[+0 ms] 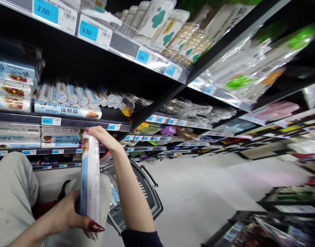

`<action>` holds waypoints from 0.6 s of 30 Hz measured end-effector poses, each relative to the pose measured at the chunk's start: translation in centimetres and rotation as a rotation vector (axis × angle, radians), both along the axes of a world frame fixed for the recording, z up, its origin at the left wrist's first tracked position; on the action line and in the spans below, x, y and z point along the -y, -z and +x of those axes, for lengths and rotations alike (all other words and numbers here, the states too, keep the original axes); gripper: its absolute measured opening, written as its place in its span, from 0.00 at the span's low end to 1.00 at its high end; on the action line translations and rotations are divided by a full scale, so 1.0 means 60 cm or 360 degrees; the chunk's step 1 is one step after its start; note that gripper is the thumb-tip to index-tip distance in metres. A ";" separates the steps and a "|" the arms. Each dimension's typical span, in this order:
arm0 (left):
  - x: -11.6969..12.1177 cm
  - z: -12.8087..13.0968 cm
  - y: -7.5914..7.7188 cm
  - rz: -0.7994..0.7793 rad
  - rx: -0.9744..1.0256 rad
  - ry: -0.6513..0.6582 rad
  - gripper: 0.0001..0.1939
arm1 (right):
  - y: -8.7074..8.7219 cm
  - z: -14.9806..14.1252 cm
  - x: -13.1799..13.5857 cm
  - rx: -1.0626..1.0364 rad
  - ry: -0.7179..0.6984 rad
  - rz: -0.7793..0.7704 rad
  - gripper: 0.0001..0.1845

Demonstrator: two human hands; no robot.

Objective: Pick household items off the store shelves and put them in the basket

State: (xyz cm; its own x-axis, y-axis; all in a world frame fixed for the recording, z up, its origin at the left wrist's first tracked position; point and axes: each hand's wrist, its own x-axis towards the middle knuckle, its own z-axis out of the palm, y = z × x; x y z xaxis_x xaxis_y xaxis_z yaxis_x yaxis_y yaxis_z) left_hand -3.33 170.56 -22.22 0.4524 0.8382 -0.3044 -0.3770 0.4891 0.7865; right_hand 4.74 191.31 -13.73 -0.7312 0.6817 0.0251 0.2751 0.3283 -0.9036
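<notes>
A white and light blue roll of cling film [90, 181], wrapped in clear plastic and marked 100, stands nearly upright in front of my knees. My left hand [72, 212] is closed round its lower end, the thumb with a dark red nail lying across the front. At the top end, my right hand [102, 136] curls its fingers over the roll; its palm side is hidden. Similar rolls [61, 140] lie stacked on the low shelf just behind. One boxed-looking roll marked xinfan [67, 110] lies crosswise along the shelf above, before several standing-out roll ends [72, 96].
On the floor to the right of my knee is a dark grey basket [152, 199] with blue and white packs [114, 192] inside. Shelf edges with price tags [51, 120] run close ahead. Cotton swab packs [157, 20] fill the upper shelf. Display bins [239, 226] stand lower right.
</notes>
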 end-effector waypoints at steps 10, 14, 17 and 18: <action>-0.028 -0.117 0.018 0.0236 -0.0377 -0.0504 0.37 | 0.067 0.266 0.057 -0.0493 0.0833 -0.0308 0.32; -0.049 -0.190 0.031 0.0186 -0.0731 -0.0923 0.33 | 0.205 0.417 0.154 -0.0363 0.1721 -0.0539 0.31; -0.056 -0.218 0.033 0.0106 -0.0765 -0.1041 0.27 | 0.334 0.453 0.193 0.0209 0.2145 -0.0620 0.30; -0.058 -0.220 0.034 0.0089 -0.0781 -0.1065 0.26 | 0.374 0.452 0.197 0.0375 0.2230 -0.0622 0.28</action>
State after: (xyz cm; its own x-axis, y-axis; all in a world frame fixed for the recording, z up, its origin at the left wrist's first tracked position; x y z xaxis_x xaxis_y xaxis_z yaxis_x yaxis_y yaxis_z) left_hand -16.52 174.04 -24.26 -0.3204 0.9027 -0.2873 -0.1825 0.2388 0.9538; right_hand 31.86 179.47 -36.18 0.5557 0.7558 -0.3465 0.3052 -0.5731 -0.7605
